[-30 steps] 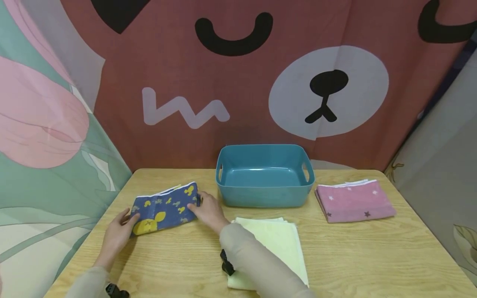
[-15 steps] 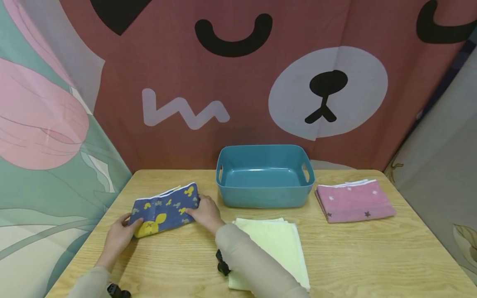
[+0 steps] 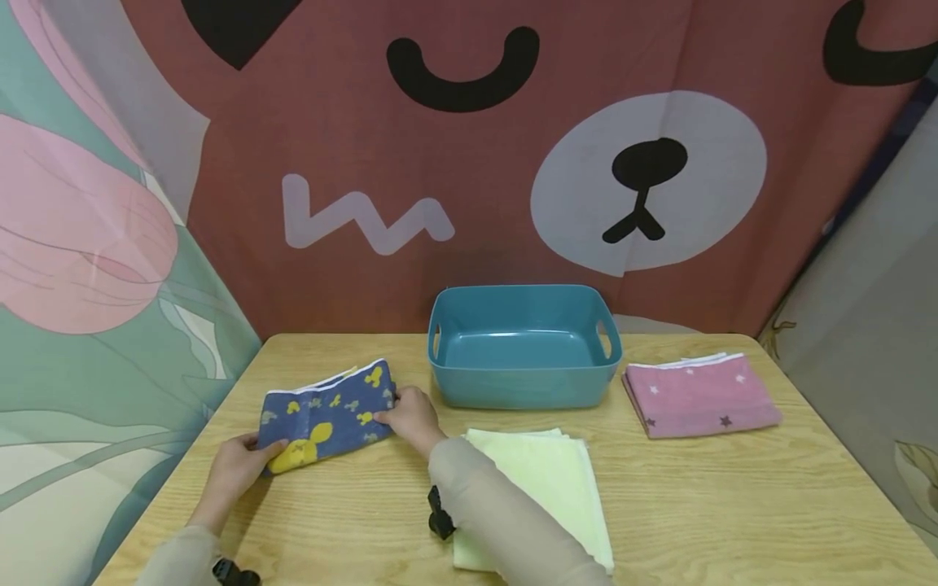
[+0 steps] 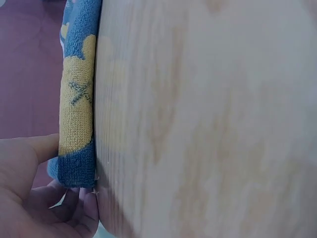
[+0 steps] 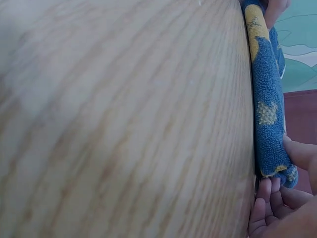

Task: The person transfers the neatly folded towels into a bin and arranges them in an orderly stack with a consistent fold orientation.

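A folded blue towel (image 3: 330, 419) with yellow figures and a white edge lies at the left of the table in the head view. My left hand (image 3: 236, 468) grips its near left end, thumb on top and fingers curled at the end's underside. At the opposite end my right hand (image 3: 414, 419) pinches the towel the same way. The left wrist view shows the left hand (image 4: 44, 193) with its thumb over the towel's fold (image 4: 77, 109). In the right wrist view, the right hand's fingers (image 5: 267, 203) tuck under the towel's end (image 5: 275, 153), low against the tabletop.
A teal basin (image 3: 523, 387) with handle holes stands at the back middle. A folded pale yellow towel (image 3: 550, 480) lies in front of it, partly under my right sleeve (image 3: 498, 505) in view. A folded pink towel (image 3: 703, 399) with stars lies at the right of the wooden table (image 3: 733, 513).
My left thumb has moved a little further over the blue towel's near left corner, and that end has shifted slightly toward me. The right hand keeps its hold at the other end.
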A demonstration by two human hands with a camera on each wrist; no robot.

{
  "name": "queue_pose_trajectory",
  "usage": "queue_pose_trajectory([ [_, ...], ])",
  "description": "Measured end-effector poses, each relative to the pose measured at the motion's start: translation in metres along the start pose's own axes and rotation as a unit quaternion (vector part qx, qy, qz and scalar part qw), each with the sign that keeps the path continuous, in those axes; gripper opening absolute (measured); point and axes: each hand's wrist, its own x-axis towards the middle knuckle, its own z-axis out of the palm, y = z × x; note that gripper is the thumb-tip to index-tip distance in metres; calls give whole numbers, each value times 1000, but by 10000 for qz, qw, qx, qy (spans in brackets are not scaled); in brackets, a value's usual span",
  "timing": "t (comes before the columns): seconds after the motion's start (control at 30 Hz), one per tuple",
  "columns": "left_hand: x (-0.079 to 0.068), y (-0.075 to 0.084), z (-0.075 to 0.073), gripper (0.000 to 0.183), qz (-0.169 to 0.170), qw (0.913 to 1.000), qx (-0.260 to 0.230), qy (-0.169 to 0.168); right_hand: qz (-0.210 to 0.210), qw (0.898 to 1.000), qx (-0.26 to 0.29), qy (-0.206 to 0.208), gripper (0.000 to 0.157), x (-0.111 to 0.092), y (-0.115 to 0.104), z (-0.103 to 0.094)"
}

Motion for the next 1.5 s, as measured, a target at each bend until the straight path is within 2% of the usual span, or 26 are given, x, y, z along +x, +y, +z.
queue_pose_trajectory([
  [0.17,0,-1,1,63,100,9996,-243,106,1,10000,-32,9,28,-1,0,-1],
  [0.33,-1,0,1,65,103,9988,-453,158,-67,10000,-59,-2,29,-3,0,-1],
  [0.5,-2,1,1,68,119,9993,-357,77,-6,9999,-125,103,32,-2,0,0],
  [0.73,-7,7,0,63,273,9987,-373,225,17,9998,-103,150,28,-7,1,-5],
  [1.23,-27,13,-6,54,467,9953,-782,324,-310,9995,-26,77,28,-21,-11,-18],
  [1.5,-39,21,-8,54,400,9944,-850,487,-412,9989,201,67,23,-30,-18,-27],
])
